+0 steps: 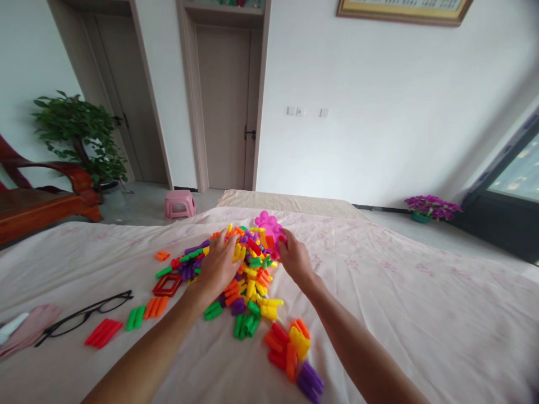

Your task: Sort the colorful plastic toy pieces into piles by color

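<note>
While the right hand (293, 255) grips a pink scalloped plastic piece (266, 220) at centre, the left hand (219, 262) is over the building-block pile (251, 287), its grip unclear. Pale floral cloth (387, 314) spreads beneath; writing on the upper-right framed panel (404, 17) is illegible.

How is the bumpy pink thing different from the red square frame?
Colour: the bumpy pink thing is bright pink; the red square frame is red.
Outline: the pink thing has round bumps, while the red frame has straight sides.
Place: the right hand grips the pink thing, but no hand holds the red frame.
Both are beside the colourful pile.
</note>
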`<state>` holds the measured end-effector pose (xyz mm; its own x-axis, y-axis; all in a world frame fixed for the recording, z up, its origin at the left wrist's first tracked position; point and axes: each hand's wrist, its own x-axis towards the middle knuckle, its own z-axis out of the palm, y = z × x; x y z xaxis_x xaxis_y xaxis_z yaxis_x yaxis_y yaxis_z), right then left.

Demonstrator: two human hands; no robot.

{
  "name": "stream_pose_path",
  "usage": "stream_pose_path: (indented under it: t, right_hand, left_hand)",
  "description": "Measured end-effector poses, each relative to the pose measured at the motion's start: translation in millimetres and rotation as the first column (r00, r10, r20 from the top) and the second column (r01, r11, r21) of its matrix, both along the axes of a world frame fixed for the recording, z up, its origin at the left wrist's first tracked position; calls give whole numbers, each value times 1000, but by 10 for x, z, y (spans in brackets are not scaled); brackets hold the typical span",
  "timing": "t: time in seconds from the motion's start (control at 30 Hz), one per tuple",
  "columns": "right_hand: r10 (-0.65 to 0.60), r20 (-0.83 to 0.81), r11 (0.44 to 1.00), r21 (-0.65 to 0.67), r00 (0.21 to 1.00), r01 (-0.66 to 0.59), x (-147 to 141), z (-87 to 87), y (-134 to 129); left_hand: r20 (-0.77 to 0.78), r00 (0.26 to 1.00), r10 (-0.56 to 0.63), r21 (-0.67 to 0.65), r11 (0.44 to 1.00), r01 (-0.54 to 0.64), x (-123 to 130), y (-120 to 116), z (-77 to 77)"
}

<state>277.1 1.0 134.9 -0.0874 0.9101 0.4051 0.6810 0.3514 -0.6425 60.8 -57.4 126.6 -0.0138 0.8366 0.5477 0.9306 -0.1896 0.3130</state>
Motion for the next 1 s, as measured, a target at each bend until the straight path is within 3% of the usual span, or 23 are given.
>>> stream_pose_path:
  t: [0.07,0.13,0.2,0.27,0.37,0.53,0.63,0.77,0.87,0.93,1.0]
  right_hand:
    - [-35,-146,995,-94,989,22,133,-116,33]
    - [-74,-297,978,-207,952,11,324,-275,58]
    - [-116,-380,962,-272,918,8,549,-440,63]
    - [-158,-391,953,-301,906,37,778,-587,44]
    - [-215,-325,936,-339,921,99,1051,-759,-21]
    - [-165,-170,940,-324,971,103,1094,-961,-152]
    - [-82,-178,954,-300,981,26,884,-1004,-237]
    - [-44,-354,944,-322,934,-78,562,-873,-347]
    - [-47,-531,903,-384,846,-191,383,-691,-373]
    - [-44,-574,909,-362,818,-205,289,-591,-349]
    - [-37,-583,927,-324,812,-190,212,-527,-296]
  left_hand:
    - [-131,990,-46,78,995,56,172,-280,-37]
    - [-247,937,-247,97,956,278,446,-623,-174]
    - [-352,791,-501,27,839,544,739,-932,-373]
    - [-477,606,-637,6,687,727,973,-1120,-568]
    - [-477,547,-688,-39,639,768,1145,-1112,-737]
    - [-414,523,-745,-174,629,758,1107,-733,-717]
    - [-358,569,-740,-194,655,731,1046,-579,-690]
    - [-65,771,-633,-66,774,630,919,-405,-609]
    - [266,872,-412,68,910,409,724,-211,-460]
    - [420,871,-255,124,967,224,542,-66,-343]
    - [504,853,-136,136,988,77,342,68,-244]
